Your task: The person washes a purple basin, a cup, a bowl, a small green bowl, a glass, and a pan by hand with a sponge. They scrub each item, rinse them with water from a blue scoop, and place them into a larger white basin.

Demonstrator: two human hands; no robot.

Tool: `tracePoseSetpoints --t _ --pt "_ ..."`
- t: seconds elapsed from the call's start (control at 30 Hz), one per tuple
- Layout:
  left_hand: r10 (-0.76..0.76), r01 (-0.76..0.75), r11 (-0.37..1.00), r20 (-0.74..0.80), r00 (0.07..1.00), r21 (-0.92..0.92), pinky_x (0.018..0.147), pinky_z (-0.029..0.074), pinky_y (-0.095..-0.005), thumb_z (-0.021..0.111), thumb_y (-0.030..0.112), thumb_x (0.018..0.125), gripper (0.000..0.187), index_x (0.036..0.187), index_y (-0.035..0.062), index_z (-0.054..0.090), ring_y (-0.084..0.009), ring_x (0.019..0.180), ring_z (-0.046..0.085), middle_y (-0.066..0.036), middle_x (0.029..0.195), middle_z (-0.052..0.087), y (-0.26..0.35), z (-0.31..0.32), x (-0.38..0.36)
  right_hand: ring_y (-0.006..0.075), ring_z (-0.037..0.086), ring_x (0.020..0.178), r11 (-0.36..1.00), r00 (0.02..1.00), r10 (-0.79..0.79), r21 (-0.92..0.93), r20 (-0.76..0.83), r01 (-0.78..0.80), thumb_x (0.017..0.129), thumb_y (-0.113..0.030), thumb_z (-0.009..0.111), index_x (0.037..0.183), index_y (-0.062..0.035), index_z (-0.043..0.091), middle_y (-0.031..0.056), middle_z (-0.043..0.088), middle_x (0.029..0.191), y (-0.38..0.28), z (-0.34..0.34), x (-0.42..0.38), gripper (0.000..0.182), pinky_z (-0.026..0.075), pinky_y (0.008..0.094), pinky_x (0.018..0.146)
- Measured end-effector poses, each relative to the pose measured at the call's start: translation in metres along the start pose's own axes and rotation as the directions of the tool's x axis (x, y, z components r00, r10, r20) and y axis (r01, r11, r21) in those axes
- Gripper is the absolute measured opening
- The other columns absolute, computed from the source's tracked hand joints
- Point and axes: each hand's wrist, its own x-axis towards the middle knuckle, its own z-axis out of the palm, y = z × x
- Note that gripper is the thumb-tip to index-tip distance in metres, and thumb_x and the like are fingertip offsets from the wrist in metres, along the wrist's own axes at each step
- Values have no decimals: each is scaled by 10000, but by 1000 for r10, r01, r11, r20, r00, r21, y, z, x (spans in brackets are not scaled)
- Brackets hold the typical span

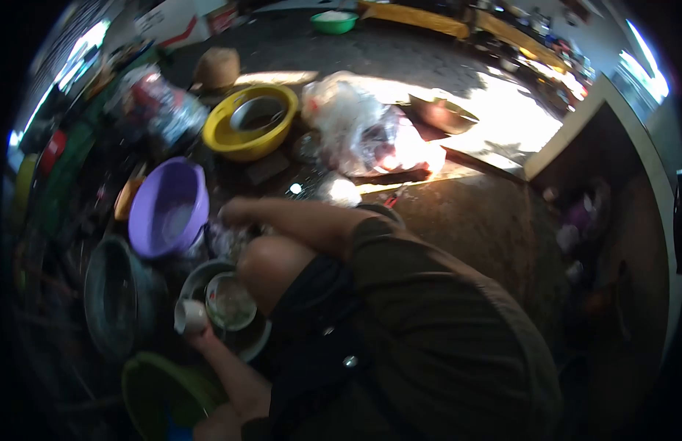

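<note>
My left hand [200, 333] is wrapped round a white cup [189, 317], which is tilted with its mouth facing left. Beside it is a pale metal basin [259, 345], and a smaller round bowl [232, 301] sits inside that basin. My right hand [236, 212] reaches past my raised knee, close to the right side of a purple basin [139, 220] with whitish liquid in the bottom. Blur and shade hide its fingers. Below that hand lie some pale, shiny things that I cannot make out.
A yellow basin [214, 140] holding a metal bowl [258, 115] stands farther off, with plastic bags [344, 110] right of it. Left are a dark metal tub [109, 294] and a green tub [138, 389]. An open cabinet [605, 125] stands at the right.
</note>
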Motion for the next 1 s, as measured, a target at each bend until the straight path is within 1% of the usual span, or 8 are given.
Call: tracePoseSetpoints --t 0.27,0.43,0.5,0.63,0.73,0.9,0.93,1.0 --pt "-73 104 993 -399 914 55 910 429 -577 524 381 817 460 1152 69 558 -354 1077 549 -134 1185 566 -24 43 -29 90 518 588 705 911 304 709 -278 -19 821 -171 564 1037 -57 624 18 589 764 -13 -123 -170 252 423 224 514" --pt "-170 190 979 -226 959 74 900 450 -526 483 413 855 445 1170 107 554 -312 1099 542 -98 1163 585 -30 45 -30 49 377 452 395 925 316 916 -210 73 849 -136 512 1053 -32 571 -12 486 641 26 -125 -236 236 274 193 387" --pt "-164 200 974 -282 945 103 896 458 -487 455 407 883 423 1188 127 545 -274 1069 560 -66 1155 592 -31 60 -36 69 444 495 51 668 735 992 -115 116 850 -141 508 1037 -26 577 14 550 679 19 -96 -232 230 346 199 424" --pt "-174 208 972 -255 951 113 880 468 -459 448 386 906 402 1228 158 524 -257 1045 571 -52 1150 594 -33 94 -53 185 601 879 870 862 442 117 247 -479 821 -132 556 1080 -21 607 125 638 1024 139 -47 -236 286 467 299 809" --pt "-193 214 964 -135 972 156 867 475 -438 466 361 909 391 1232 150 523 -245 1018 581 -64 1129 598 -32 107 -56 301 531 1060 958 964 219 -155 -150 -241 813 -180 569 1119 -158 623 139 577 1169 119 -56 -197 311 372 400 959" --pt "-325 322 893 -44 945 315 793 509 -433 455 397 920 418 1274 178 486 -245 980 595 -86 1115 595 -28 130 -59 234 539 1060 965 990 -48 261 134 11 864 -184 533 1165 -19 547 127 575 1121 -79 -128 -111 344 445 333 884" --pt "-370 343 875 16 929 341 779 515 -430 452 387 924 413 1277 174 477 -243 966 600 -84 1107 597 -25 135 -64 234 444 1173 654 615 -749 126 246 746 747 -28 626 1309 -145 439 88 408 1342 -10 -92 -44 603 453 346 897" --pt "-435 368 857 124 892 362 755 526 -425 449 367 931 399 1271 157 468 -239 937 610 -83 1086 601 -24 154 -71 308 355 1257 893 779 -441 128 447 432 701 -216 736 1358 -175 382 116 312 1406 -67 -66 -22 748 517 377 843"
